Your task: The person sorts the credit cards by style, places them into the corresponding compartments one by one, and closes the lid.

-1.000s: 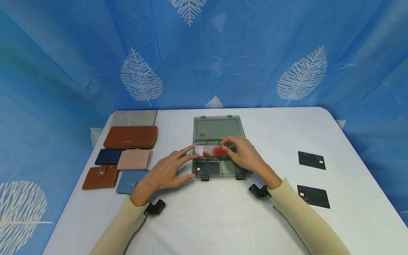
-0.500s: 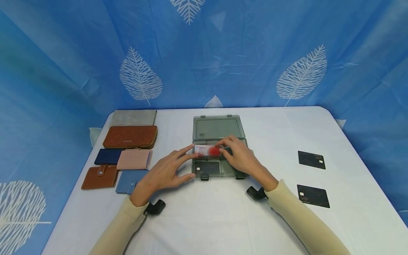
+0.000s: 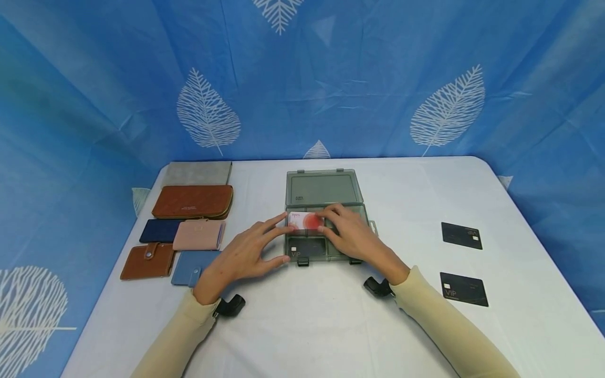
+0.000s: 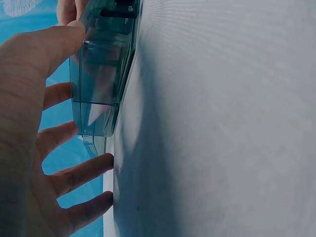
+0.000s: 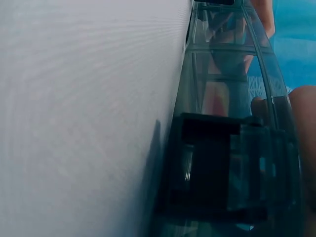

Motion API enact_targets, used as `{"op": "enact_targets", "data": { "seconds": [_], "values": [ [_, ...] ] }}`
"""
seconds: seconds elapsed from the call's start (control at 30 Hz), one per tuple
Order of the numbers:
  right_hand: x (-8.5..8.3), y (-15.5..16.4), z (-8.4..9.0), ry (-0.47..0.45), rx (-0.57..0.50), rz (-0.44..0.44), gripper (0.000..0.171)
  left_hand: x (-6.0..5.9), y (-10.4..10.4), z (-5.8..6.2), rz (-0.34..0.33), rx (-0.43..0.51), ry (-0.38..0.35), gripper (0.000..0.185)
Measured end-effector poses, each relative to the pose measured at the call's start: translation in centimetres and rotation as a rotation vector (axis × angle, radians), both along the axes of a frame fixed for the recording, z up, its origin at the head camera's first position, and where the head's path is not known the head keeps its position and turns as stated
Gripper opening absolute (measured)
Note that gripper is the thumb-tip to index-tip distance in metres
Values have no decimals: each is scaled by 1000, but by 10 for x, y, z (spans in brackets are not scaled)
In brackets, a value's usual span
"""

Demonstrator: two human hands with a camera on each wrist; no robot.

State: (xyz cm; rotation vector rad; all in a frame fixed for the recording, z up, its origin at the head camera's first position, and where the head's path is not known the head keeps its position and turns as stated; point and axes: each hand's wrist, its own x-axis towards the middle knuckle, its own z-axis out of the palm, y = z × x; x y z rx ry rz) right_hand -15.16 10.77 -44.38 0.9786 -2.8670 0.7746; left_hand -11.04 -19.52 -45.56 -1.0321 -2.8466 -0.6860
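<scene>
A smoky clear plastic box lies open near the middle of the tabletop, its lid folded flat toward the far edge. The base is split into compartments. The near-left compartment holds a black card marked VIP. Over the far-left compartment sits a white card with a red blot, lying nearly flat with its long axis running left to right, parallel to the box's hinge, printed face up.

The right hand rests over the right half of the box, its curled fingertips pinching the right end of the white card. The left hand lies just outside the box's left wall, fingers straight and spread, forefinger touching the far-left corner near the card's left end and thumb against the near-left corner. The left wrist view shows the thumb pressed on the box wall.

A second ago the white card stood tilted above the box's middle rib, farther right; it has since sunk lower and slid left into the compartment, and the right hand has followed it down.

Five wallets and a grey pouch line the left edge; two more black cards lie near the right edge.
</scene>
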Motion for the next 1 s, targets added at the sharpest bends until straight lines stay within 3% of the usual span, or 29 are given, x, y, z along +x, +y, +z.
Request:
{"op": "enact_targets", "data": {
  "seconds": [0.2,0.43,0.7,1.0],
  "values": [
    [3,-1,0,21,91,5,42,-1,1,0,-5,12,10,70],
    [6,-2,0,-40,152,0,51,-1,1,0,-8,21,7,70],
    [4,2,5,-69,88,18,51,0,1,-1,2,16,-5,69],
    [-3,23,22,-114,2,-16,52,0,1,-1,-1,15,-8,68]
  ]
}}
